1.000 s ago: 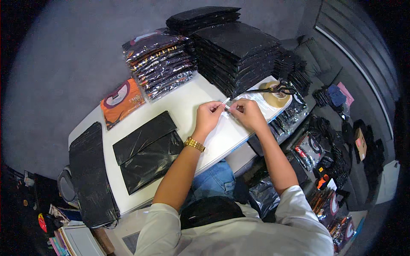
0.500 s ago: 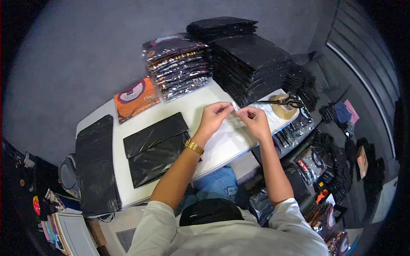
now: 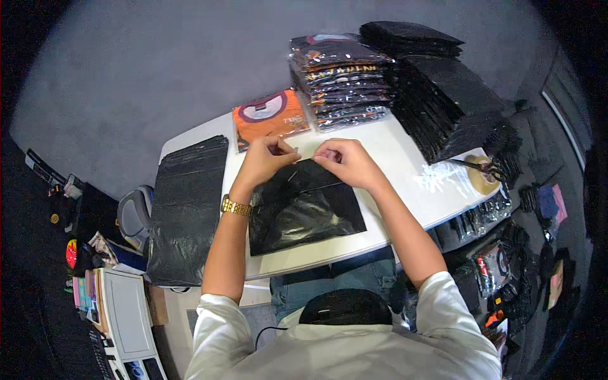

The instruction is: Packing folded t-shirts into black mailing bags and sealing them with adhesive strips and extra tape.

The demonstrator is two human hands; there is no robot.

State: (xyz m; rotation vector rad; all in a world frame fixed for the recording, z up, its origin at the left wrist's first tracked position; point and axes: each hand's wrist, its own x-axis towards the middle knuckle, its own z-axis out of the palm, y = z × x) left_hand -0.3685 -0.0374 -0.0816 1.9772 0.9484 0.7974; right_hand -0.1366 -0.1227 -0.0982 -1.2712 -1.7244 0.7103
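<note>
A flat black plastic mailing bag (image 3: 310,218) with its top flap folded down lies on the white table (image 3: 405,152) in front of me. At the bag's far edge, my left hand (image 3: 267,163) is closed in a pinch of thumb and fingers, a gold watch on its wrist. My right hand (image 3: 347,163) pinches likewise, just to its right, with a small gap between the fingertips. Whatever they hold is too thin and small to make out. Beyond my left hand lies a folded orange shirt (image 3: 272,120) in a clear bag.
Flat black bags (image 3: 188,209) are layered at the table's left. Bagged dark shirts (image 3: 348,82) are stacked at the back, beside a tall pile of black packages (image 3: 437,95). Scissors (image 3: 484,167) rest on a tape roll (image 3: 480,180) at the right, near pale scraps (image 3: 438,178).
Both hands have moved left from beside the tape roll to the bag's far edge. A small white piece between the fingertips earlier no longer shows clearly. The view has swung left.
</note>
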